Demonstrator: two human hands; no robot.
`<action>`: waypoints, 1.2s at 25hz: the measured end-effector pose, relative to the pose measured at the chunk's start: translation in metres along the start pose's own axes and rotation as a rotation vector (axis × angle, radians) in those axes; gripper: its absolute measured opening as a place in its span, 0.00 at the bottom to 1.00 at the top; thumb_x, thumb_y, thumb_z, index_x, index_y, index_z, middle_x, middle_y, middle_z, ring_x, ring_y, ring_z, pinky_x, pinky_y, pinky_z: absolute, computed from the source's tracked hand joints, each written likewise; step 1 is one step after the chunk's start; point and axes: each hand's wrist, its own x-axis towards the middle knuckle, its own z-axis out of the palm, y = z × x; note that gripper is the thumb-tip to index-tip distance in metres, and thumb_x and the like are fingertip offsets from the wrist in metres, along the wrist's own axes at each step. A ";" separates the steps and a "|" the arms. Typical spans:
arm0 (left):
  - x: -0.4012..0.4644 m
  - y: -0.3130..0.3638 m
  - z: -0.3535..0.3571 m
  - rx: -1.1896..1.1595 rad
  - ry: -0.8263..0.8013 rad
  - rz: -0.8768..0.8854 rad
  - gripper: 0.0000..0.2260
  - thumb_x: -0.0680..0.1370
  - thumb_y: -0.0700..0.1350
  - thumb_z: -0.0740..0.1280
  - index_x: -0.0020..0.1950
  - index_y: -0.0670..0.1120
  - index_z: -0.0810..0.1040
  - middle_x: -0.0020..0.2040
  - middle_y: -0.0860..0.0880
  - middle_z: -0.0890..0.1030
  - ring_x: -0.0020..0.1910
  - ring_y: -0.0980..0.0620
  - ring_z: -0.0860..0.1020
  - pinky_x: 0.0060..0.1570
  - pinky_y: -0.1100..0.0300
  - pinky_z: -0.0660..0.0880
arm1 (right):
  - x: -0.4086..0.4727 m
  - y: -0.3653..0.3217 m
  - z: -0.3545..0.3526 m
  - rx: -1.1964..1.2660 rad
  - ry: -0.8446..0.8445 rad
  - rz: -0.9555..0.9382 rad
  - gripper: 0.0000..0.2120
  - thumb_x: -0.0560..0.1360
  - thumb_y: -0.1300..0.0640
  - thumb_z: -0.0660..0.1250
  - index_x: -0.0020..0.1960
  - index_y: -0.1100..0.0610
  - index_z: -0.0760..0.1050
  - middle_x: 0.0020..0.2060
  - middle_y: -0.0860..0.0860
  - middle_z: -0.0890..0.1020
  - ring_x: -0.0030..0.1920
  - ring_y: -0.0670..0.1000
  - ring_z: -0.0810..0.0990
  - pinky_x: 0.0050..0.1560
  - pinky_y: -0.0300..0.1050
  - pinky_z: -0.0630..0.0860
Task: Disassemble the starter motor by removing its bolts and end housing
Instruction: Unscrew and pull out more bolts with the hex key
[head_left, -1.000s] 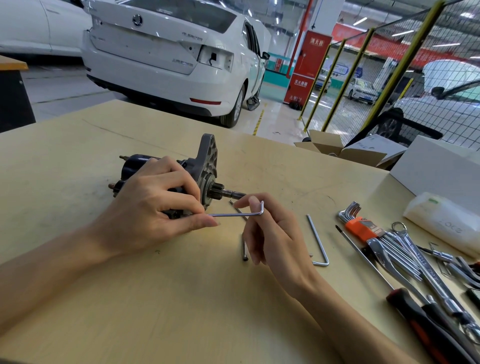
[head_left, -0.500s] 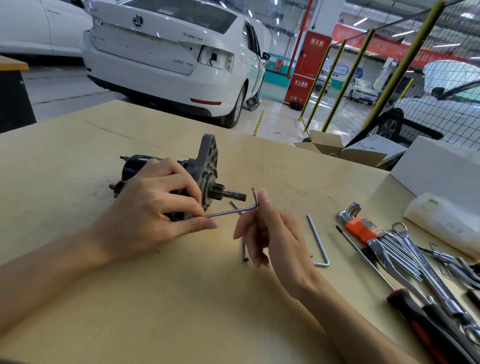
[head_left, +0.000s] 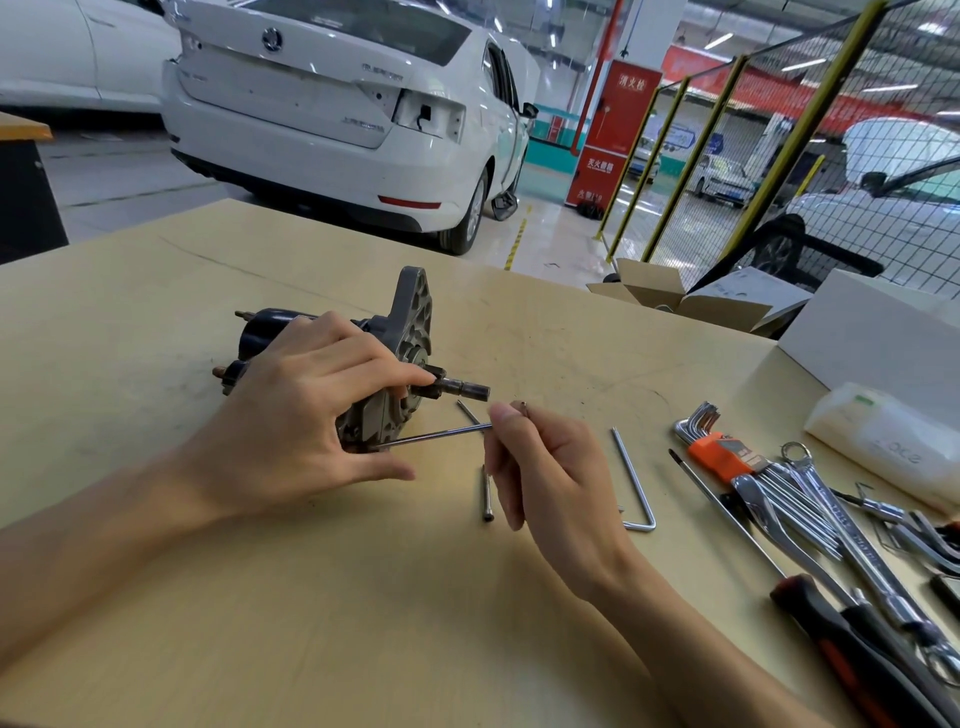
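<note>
The starter motor (head_left: 410, 332) lies on its side on the tan table (head_left: 363, 597), its grey end housing and shaft pointing right. My left hand (head_left: 306, 410) grips the motor body from above, the index finger reaching to the shaft base. A thin hex key (head_left: 431, 435) sticks into the housing's lower front. My right hand (head_left: 540, 467) pinches the key's bent end between thumb and fingers. A removed long bolt (head_left: 486, 493) lies on the table just below that hand, and a second one (head_left: 469, 411) lies under the shaft.
A loose hex key (head_left: 635, 478) lies right of my right hand. Further right are an orange hex key set (head_left: 719, 454), spanners (head_left: 831, 525), a red-black handled tool (head_left: 852, 649) and a plastic bag (head_left: 893, 441). Cardboard boxes stand at the table's far right edge.
My right hand has turned the hex key's bent end upward and toward me. My left index finger has stretched out to the shaft. The motor stays in place.
</note>
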 end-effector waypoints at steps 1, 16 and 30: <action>0.000 -0.001 0.001 0.025 -0.003 0.004 0.26 0.67 0.59 0.78 0.59 0.46 0.83 0.49 0.52 0.82 0.51 0.51 0.74 0.51 0.52 0.69 | 0.000 0.000 0.000 0.012 0.006 -0.001 0.22 0.81 0.53 0.57 0.33 0.64 0.71 0.20 0.51 0.70 0.21 0.46 0.67 0.25 0.38 0.66; -0.001 -0.002 0.001 0.015 0.005 0.029 0.21 0.67 0.45 0.82 0.58 0.47 0.83 0.48 0.54 0.82 0.51 0.52 0.72 0.49 0.53 0.68 | -0.002 -0.002 0.000 0.053 -0.076 0.019 0.21 0.84 0.54 0.56 0.35 0.62 0.73 0.21 0.53 0.73 0.21 0.47 0.68 0.25 0.35 0.65; -0.001 0.001 -0.001 0.016 0.004 0.009 0.15 0.70 0.48 0.74 0.55 0.48 0.84 0.47 0.55 0.82 0.50 0.52 0.73 0.49 0.51 0.69 | -0.001 -0.003 0.000 0.028 -0.076 0.018 0.21 0.84 0.51 0.55 0.38 0.61 0.76 0.24 0.51 0.76 0.22 0.48 0.70 0.26 0.36 0.67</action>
